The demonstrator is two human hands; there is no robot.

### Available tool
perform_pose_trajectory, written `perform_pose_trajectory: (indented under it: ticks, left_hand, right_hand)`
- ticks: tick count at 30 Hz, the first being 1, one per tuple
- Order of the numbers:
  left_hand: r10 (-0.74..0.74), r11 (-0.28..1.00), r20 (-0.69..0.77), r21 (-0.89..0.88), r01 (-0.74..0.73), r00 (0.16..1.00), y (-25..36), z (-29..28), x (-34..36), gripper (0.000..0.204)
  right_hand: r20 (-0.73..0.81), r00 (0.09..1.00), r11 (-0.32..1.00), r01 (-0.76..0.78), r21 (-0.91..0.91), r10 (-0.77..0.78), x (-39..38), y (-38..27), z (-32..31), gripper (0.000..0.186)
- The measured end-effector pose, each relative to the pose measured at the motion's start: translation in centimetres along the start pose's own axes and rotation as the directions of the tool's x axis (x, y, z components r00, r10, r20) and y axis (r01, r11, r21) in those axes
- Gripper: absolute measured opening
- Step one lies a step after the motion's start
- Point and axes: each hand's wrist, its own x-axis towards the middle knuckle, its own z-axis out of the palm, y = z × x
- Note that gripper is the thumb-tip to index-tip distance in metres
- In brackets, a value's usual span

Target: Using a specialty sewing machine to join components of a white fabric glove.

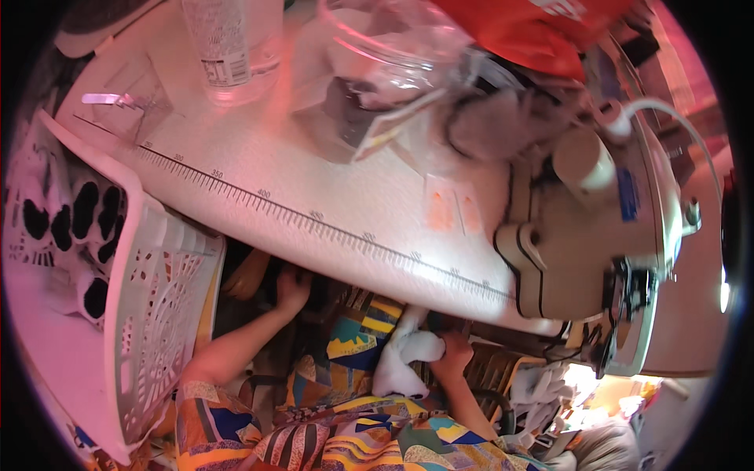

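A white sock [399, 365] lies across my lap, over the patterned clothing, below the table's front edge. My right hand [452, 355] is closed at the sock's right side, its fingers curled against the white fabric. My left hand [293, 289] reaches to the table's front edge, left of the sock. Its fingers go into the dark space under the tabletop, so what they touch is hidden.
A white plastic basket [169, 271] at the left holds white socks with black patches [85, 210]. On the ruler-marked table [314, 184] stand a beige sewing machine [577, 224], a clear bottle [232, 59] and a clear tub [385, 43]. A red bag [534, 35] lies behind.
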Motion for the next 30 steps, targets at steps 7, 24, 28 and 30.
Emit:
perform_pose_trajectory:
  ticks: [7,24,28,30]
  left_hand:
    - [0.444,0.846,-0.153,-0.255,-0.469,0.883,20.1,-12.5,-10.1,0.024]
    - [0.965,0.259,-0.144,0.640,-0.723,0.218,41.6,-9.9,0.5,0.012]
    - [0.982,0.144,-0.181,0.482,-0.864,0.062,41.4,-10.0,-3.5,0.009]
    - [0.999,0.048,-0.034,0.531,-0.846,0.036,40.2,-9.2,-6.8,0.017]
  right_hand:
    - [-0.106,0.994,0.986,-0.011,0.169,0.029,-0.4,-0.5,-0.3,0.016]
    - [-0.243,0.966,0.923,0.007,0.384,0.093,0.3,-3.6,-7.3,0.007]
    - [-0.193,0.973,0.621,0.072,0.780,0.129,2.5,-6.9,-11.4,0.020]
    - [-0.057,0.998,0.246,0.052,0.968,0.013,4.3,-8.2,-12.6,0.037]
